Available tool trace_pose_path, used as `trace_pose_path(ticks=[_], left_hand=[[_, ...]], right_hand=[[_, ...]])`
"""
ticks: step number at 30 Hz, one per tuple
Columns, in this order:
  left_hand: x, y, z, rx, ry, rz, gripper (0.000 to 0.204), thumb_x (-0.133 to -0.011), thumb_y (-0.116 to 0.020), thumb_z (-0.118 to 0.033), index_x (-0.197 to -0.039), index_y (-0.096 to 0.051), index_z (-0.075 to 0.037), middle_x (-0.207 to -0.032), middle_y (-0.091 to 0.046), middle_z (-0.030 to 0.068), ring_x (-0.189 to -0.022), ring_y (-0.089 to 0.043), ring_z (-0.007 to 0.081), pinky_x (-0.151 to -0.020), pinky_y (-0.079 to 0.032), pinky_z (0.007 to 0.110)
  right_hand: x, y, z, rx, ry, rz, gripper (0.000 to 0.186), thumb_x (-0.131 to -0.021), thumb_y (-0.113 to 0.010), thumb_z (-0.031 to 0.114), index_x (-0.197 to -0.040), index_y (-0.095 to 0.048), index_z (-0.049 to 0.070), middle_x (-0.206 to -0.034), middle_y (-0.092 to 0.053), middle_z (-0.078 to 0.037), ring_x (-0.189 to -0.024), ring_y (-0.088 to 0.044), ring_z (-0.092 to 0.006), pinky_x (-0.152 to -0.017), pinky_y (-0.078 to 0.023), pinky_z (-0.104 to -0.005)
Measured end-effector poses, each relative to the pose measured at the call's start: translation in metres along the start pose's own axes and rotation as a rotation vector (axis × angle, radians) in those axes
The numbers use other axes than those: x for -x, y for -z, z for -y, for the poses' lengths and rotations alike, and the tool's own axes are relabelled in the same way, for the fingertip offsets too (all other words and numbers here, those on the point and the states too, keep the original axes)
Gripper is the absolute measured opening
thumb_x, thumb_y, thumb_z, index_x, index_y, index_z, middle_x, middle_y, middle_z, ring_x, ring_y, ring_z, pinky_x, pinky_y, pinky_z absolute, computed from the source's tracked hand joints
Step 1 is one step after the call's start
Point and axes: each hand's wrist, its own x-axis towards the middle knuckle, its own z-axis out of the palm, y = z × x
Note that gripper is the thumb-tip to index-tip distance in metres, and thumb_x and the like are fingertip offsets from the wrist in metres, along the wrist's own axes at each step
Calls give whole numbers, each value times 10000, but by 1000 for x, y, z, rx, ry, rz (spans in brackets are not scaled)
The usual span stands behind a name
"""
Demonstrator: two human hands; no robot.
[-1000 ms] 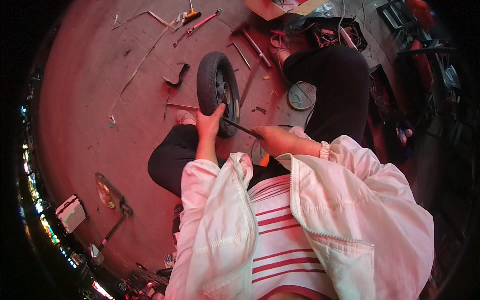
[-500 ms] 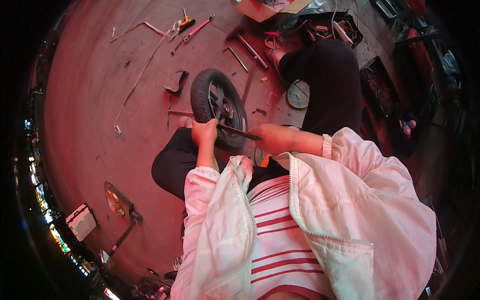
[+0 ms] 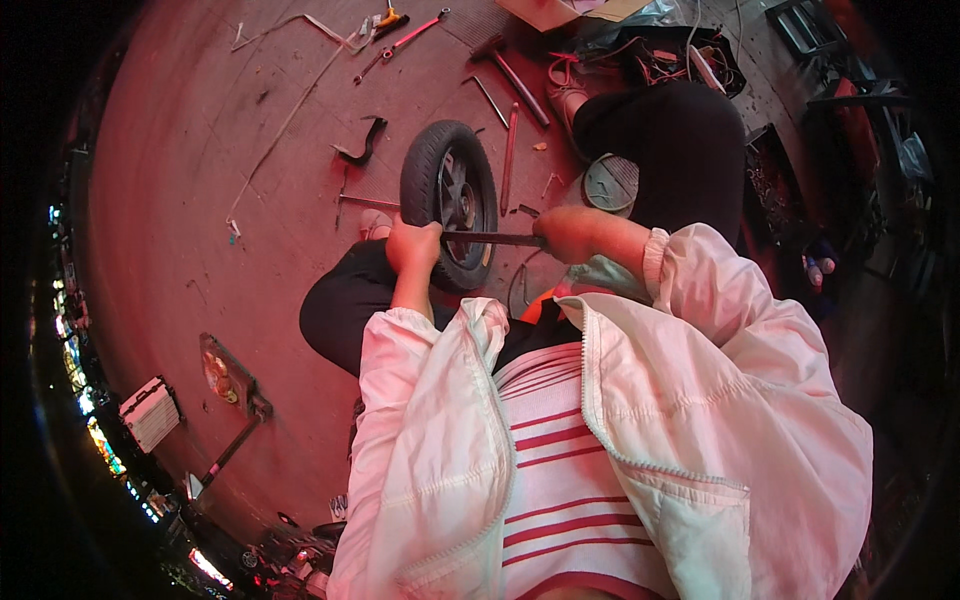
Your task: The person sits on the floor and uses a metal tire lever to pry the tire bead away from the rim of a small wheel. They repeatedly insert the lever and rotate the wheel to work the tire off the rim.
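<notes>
A motorcycle wheel with a black tire (image 3: 422,170) and dark spoked rim stands tilted between my legs. Across its near part runs a long, dark, flat tire lever (image 3: 490,238), nearly level. My left hand (image 3: 412,246) is closed at the lever's left end, against the tire's near left side; its fingertips are partly hidden. Gripping the lever's right end is my right hand (image 3: 578,234), to the right of the wheel. Where the lever meets the tire bead is hard to make out.
Beyond the wheel lie a hammer (image 3: 515,85), a reddish flat bar (image 3: 510,150), a red-handled wrench (image 3: 415,35) and a curved black piece (image 3: 365,145). A black tray of cables (image 3: 690,62) is far right. A white case (image 3: 150,415) stands at left.
My right hand has moved right and away from me, swinging the lever from a downward slant to nearly level. The wheel appears slightly more upright. My left hand stays by the tire.
</notes>
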Motion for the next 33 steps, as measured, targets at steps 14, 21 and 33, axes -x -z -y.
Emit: trace_pose_path(ticks=[14,21,33], left_hand=[[-32,8,9,10,30,22,670,-646,-691,-292,-1258,-564,-48,-1168,-656,232,-1098,-626,394,-948,-489,453],[-31,13,4,5,26,27,697,-637,-693,-288,-1277,-556,-47,-1183,-652,227,-1104,-625,391,-951,-489,445],[-44,4,11,-12,35,21,666,-642,-716,-303,-1236,-580,-35,-1173,-656,228,-1098,-631,387,-953,-490,446]], right_hand=[[-29,-56,-14,-256,-34,-181,189,-850,-604,133,-1012,-659,54,-927,-683,-199,-901,-650,-394,-759,-504,-447],[-56,-63,-27,-209,-51,-22,196,-863,-622,163,-1014,-666,45,-801,-694,-154,-787,-690,-290,-694,-526,-407],[37,78,51,86,85,-5,238,-909,-555,209,-972,-683,17,-852,-705,-166,-780,-692,-300,-659,-516,-418]])
